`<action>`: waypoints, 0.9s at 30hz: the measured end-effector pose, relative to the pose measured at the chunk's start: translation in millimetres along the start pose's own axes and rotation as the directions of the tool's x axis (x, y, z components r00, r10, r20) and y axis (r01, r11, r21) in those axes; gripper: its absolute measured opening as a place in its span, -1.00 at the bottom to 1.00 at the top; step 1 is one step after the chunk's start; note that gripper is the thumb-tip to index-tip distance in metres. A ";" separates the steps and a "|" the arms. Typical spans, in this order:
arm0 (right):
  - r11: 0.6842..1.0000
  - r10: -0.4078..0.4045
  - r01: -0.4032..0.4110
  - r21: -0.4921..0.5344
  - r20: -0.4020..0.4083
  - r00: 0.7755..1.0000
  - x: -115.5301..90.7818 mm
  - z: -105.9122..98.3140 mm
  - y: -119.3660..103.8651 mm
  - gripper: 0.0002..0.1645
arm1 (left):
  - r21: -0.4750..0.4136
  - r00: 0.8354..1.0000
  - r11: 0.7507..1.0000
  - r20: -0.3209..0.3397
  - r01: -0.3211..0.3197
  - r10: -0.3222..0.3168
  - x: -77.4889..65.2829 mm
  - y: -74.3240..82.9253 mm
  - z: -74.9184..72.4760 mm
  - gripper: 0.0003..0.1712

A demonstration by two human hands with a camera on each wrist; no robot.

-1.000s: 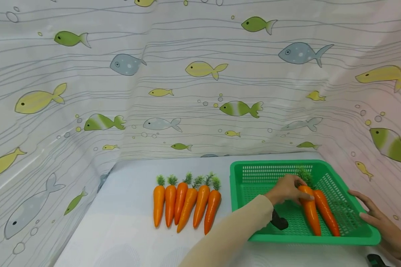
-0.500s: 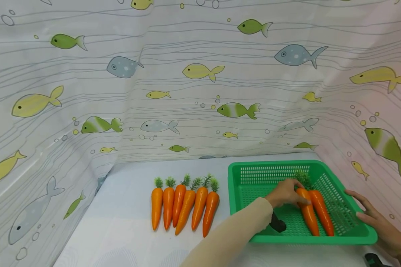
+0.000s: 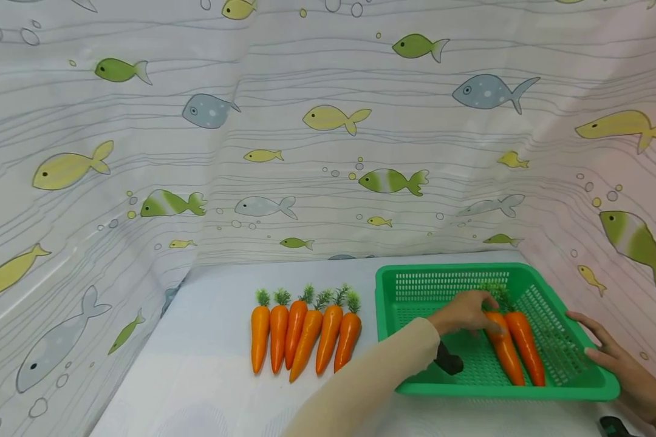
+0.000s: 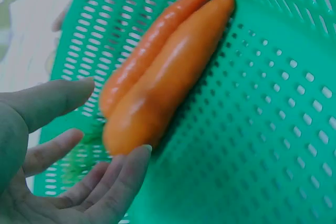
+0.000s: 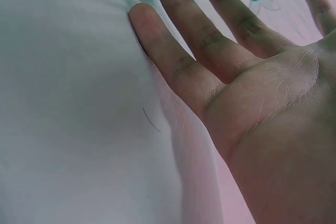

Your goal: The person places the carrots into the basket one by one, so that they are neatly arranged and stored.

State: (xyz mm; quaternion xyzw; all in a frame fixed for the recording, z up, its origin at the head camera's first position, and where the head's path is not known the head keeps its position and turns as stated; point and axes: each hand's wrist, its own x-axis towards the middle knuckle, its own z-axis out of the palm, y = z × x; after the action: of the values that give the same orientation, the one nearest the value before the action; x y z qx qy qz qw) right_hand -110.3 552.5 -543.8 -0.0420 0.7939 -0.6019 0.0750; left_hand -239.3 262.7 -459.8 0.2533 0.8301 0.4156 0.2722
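Note:
Inside the green plastic basket (image 3: pixel 503 391), two orange carrots with leafy tops lie side by side. My left hand (image 3: pixel 464 312) is over the top end of the left carrot (image 3: pixel 507 355). In the left wrist view its thumb and fingers are spread, with fingertips right at the carrot's thick end and nothing gripped. The other carrot (image 3: pixel 526 346) lies against it on the right. My right hand (image 3: pixel 615 358) rests against the basket's right rim, its fingers extended along the outside in the right wrist view. The left hand partly hides the carrot leaves.
Several more carrots (image 3: pixel 308 340) lie in a row on the white table (image 3: pixel 197 364), left of the basket, leaves pointing away. A fish-printed sheet (image 3: pixel 284 176) walls the back and both sides. Black devices sit at both wrists.
My left hand held the left carrot earlier; its fingers have loosened and drawn slightly off it, leaving it beside the other carrot. The right hand stays at the rim.

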 end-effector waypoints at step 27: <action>0.995 -0.055 0.046 0.094 0.098 0.994 3.6 -7.7 11.6 -0.19 | -0.050 0.916 0.915 -0.005 -0.401 0.401 -73.2 -52.2 -138.0 -0.73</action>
State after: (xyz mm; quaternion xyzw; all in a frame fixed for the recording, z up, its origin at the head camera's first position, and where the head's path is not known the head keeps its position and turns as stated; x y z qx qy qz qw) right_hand -114.9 562.5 -553.2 -0.0886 0.7593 -0.6366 0.1014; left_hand -287.9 111.7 -415.5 0.4123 0.7491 0.4826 0.1895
